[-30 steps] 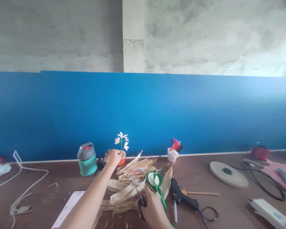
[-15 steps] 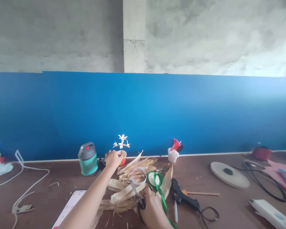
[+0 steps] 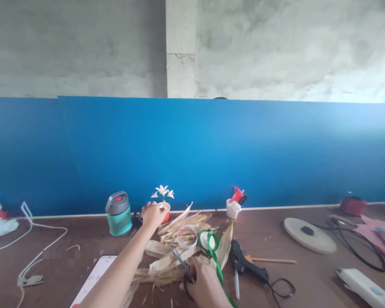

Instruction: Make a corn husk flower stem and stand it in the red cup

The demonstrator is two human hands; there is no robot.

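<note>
In the head view, my left hand (image 3: pixel 153 214) reaches to the orange-and-white cup (image 3: pixel 167 216), with thumb and fingers pinched at its rim around the stem of white artificial flowers (image 3: pixel 162 192). The blooms stand just above the fingers, while the lower stem is hidden. My right hand (image 3: pixel 203 280) holds scissors (image 3: pixel 186 270) by the dark handles, blades pointing up and to the left over pale dried corn husks (image 3: pixel 167 263). Just beyond the scissors lie a roll of clear tape (image 3: pixel 196 240) and a spool of green ribbon (image 3: pixel 215 241), its loose end trailing beside the right hand.
A black glue gun (image 3: pixel 248 265) and a wooden stick (image 3: pixel 272 260) lie on the right. The teal jar (image 3: pixel 119 220) stands left of the cup, behind a phone (image 3: pixel 93 278). A white cup (image 3: pixel 232 209) of tools sits near the blue partition (image 3: pixel 192 149).
The white flowers have sunk lower toward the cup and turned slightly. The scissors have shifted a little, with their blades now angled further left.
</note>
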